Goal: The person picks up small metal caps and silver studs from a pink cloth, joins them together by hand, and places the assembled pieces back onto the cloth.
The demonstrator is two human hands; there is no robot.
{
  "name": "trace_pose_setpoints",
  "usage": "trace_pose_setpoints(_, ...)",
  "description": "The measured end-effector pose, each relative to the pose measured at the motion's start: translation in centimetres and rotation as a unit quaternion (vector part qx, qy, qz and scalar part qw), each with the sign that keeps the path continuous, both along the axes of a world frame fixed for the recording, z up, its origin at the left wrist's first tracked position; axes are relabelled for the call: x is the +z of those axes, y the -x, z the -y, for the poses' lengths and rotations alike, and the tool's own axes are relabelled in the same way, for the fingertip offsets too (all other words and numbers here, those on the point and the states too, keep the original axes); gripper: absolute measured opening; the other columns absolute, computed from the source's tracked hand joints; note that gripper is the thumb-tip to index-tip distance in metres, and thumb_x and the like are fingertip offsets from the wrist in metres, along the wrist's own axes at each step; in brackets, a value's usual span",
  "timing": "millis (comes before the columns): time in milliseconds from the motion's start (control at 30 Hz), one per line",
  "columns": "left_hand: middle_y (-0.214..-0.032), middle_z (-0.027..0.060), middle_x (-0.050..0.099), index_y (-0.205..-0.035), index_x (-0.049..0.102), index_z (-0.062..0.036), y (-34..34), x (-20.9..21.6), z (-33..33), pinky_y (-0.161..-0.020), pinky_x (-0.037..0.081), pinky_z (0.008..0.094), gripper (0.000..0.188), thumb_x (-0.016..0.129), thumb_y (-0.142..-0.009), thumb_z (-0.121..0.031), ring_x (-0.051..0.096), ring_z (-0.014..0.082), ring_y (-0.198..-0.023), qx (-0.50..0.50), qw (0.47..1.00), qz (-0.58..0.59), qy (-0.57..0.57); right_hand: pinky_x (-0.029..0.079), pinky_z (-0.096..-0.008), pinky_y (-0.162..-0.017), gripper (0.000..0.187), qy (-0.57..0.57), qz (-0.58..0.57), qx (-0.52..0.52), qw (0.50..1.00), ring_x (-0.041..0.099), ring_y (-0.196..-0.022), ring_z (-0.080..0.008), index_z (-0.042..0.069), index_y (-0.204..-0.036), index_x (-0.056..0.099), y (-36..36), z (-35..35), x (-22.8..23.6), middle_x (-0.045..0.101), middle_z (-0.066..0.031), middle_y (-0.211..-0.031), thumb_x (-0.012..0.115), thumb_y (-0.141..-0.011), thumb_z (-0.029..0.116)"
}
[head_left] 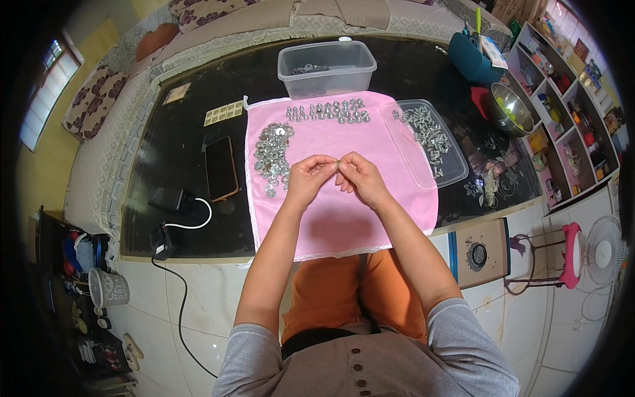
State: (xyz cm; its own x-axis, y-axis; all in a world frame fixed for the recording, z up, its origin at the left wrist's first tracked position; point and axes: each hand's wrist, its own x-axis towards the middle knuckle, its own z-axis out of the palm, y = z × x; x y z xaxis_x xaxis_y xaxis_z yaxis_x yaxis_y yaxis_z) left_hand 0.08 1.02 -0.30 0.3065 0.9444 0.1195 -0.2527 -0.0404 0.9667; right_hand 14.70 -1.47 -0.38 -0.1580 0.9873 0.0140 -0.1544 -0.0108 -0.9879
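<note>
My left hand [312, 177] and my right hand [361, 178] meet fingertip to fingertip above a pink cloth [390, 205]. Both are closed in a pinch, around something too small to make out. Left of them lies a heap of silvery washers [270, 155] on the cloth. Beyond the hands, several small metal screws with washers [326, 109] stand in rows, heads down as far as I can tell. To the right, loose silvery screws [430, 135] fill part of a clear plastic lid or shallow tray [458, 171], which overlaps the cloth's edge.
A clear plastic tub [327, 83] with dark pieces inside stands at the cloth's far edge. On the black table [188, 126] are a phone [221, 169], a sticker sheet [223, 114], a charger [169, 198] with a cable, and a metal bowl [514, 106]. A cubby shelf [557, 142] stands right.
</note>
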Motion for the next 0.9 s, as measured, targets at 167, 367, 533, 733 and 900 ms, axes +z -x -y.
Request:
trace_pose_setpoints(167, -0.078, 0.0046, 0.059, -0.087, 0.059, 0.0014, 0.14, 0.11, -0.05, -0.066, 0.046, 0.0193, 0.012, 0.059, -0.076, -0.002, 0.054, 0.0080, -0.071, -0.001, 1.000, -0.008, 0.008, 0.038, -0.0181, -0.046, 0.015, 0.004, -0.018, 0.011, 1.000, 0.047, -0.052, -0.0066, 0.006, -0.081, 0.048, -0.12, -0.02, 0.21, 0.052, -0.0016, -0.063, 0.047, -0.085, 0.020)
trace_pose_setpoints(367, -0.079, 0.0049, 0.059, -0.087, 0.059, 0.0017, 0.09, -0.11, -0.09, -0.067, 0.046, 0.0196, 0.012, 0.059, -0.076, -0.001, 0.054, 0.0081, -0.071, -0.002, 1.000, -0.007, 0.003, 0.039, -0.0184, -0.047, 0.013, 0.000, 0.004, 0.008, 1.000, 0.047, -0.053, -0.0067, 0.006, -0.081, 0.048, -0.14, 0.00, 0.00, 0.053, -0.0015, -0.064, 0.046, -0.084, 0.018)
trace_pose_setpoints(533, -0.075, 0.0038, 0.060, -0.087, 0.060, 0.0007, 0.10, -0.60, -0.16, -0.062, 0.045, 0.0186, 0.013, 0.061, -0.075, -0.003, 0.054, 0.0065, -0.068, 0.008, 1.000, -0.001, -0.007, 0.039, -0.0185, -0.048, 0.013, 0.002, 0.017, 0.003, 1.000, 0.048, -0.053, -0.0066, 0.006, -0.081, 0.049, -0.05, 0.04, -0.04, 0.053, -0.0016, -0.063, 0.045, -0.084, 0.018)
trace_pose_setpoints(733, -0.077, 0.0043, 0.060, -0.088, 0.060, 0.0006, 0.00, 0.24, 0.23, -0.062, 0.045, 0.0190, 0.013, 0.061, -0.075, -0.003, 0.054, 0.0073, -0.069, 0.012, 1.000, -0.005, -0.023, 0.040, -0.0187, -0.048, 0.014, 0.009, 0.018, 0.002, 1.000, 0.048, -0.053, -0.0068, 0.005, -0.080, 0.049, -0.02, 0.03, -0.06, 0.053, -0.0015, -0.063, 0.045, -0.084, 0.017)
trace_pose_setpoints(900, -0.080, 0.0058, 0.060, -0.090, 0.059, 0.0017, 0.13, -0.31, -0.16, -0.066, 0.046, 0.0199, 0.014, 0.059, -0.076, -0.002, 0.055, 0.0086, -0.072, 0.016, 1.000, -0.017, 0.019, 0.040, -0.0191, -0.048, 0.015, 0.003, 0.017, 0.006, 1.000, 0.048, -0.053, -0.0068, 0.005, -0.081, 0.049, -0.01, 0.04, -0.09, 0.053, -0.0015, -0.063, 0.043, -0.085, 0.018)
